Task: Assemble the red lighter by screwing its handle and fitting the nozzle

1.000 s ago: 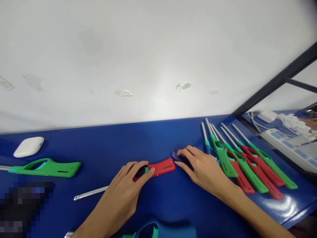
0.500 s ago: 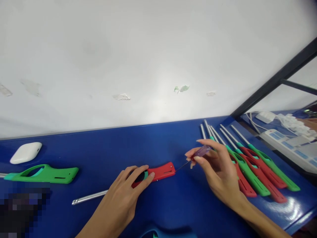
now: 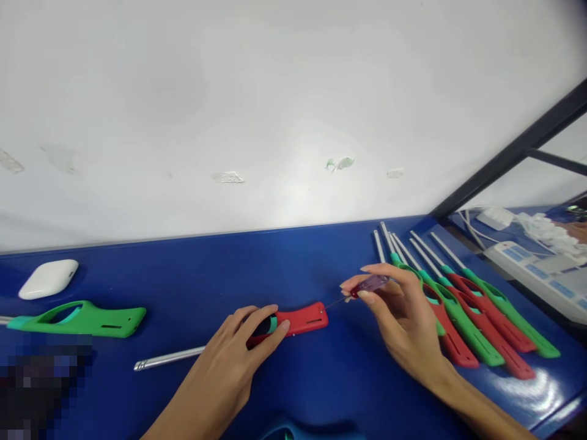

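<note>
While the thumb and fingertips of our right hand (image 3: 408,324) pinch the purple handle of a screwdriver (image 3: 373,283), its thin shaft slopes down to the butt end of a red lighter (image 3: 305,319); we cannot tell whether the tip is seated in it. With our left hand (image 3: 233,354) we grasp the middle of this lighter, thumb along the near edge and fingers over the trigger opening, so that its slotted handle end projects to the right and its metal tube (image 3: 169,357) to the left. The lighter lies on the blue table (image 3: 257,263), in front of us, well apart from the wall edge; open tabletop extends between it and the wall (image 3: 275,91). On the left, open surface separates our work from a green lighter (image 3: 105,321), a white case (image 3: 49,279) and a pixelated dark object (image 3: 41,385). A blue lighter (image 3: 316,432) is cut off by the lower picture edge. Room on the right is tighter: our right hand partly covers a row of lighters (image 3: 479,340), tubes toward the wall. Farther right stand a black frame (image 3: 504,156) and a white power strip (image 3: 541,275).
</note>
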{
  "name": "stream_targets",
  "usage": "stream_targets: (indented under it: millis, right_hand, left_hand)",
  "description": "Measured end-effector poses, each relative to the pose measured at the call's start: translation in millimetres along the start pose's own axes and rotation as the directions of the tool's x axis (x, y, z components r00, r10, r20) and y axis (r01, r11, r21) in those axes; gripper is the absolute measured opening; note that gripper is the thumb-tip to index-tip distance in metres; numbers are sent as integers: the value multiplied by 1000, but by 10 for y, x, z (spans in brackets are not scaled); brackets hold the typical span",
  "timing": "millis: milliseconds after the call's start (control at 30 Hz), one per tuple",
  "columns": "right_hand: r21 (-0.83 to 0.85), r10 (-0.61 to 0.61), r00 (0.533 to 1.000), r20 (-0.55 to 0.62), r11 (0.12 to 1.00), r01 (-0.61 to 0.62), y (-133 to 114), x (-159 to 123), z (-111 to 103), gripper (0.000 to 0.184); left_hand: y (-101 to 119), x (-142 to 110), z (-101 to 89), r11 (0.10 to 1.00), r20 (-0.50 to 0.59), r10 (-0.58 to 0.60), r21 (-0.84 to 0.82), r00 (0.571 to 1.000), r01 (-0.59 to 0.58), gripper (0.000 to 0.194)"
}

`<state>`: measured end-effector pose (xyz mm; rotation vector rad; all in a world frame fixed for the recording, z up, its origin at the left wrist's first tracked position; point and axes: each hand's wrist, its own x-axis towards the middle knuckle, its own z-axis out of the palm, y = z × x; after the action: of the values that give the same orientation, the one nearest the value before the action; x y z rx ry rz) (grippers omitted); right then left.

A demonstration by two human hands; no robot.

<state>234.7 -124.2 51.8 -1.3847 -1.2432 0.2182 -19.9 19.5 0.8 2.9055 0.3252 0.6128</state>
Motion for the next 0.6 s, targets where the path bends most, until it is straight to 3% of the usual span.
stream_targets:
  millis: [600]
  right_hand:
    - [16,-68,997,29,998,68,-12,-17,-16,34]
  left_hand:
    - [6,-29,0,1000,68,-16,-8,998,16,97]
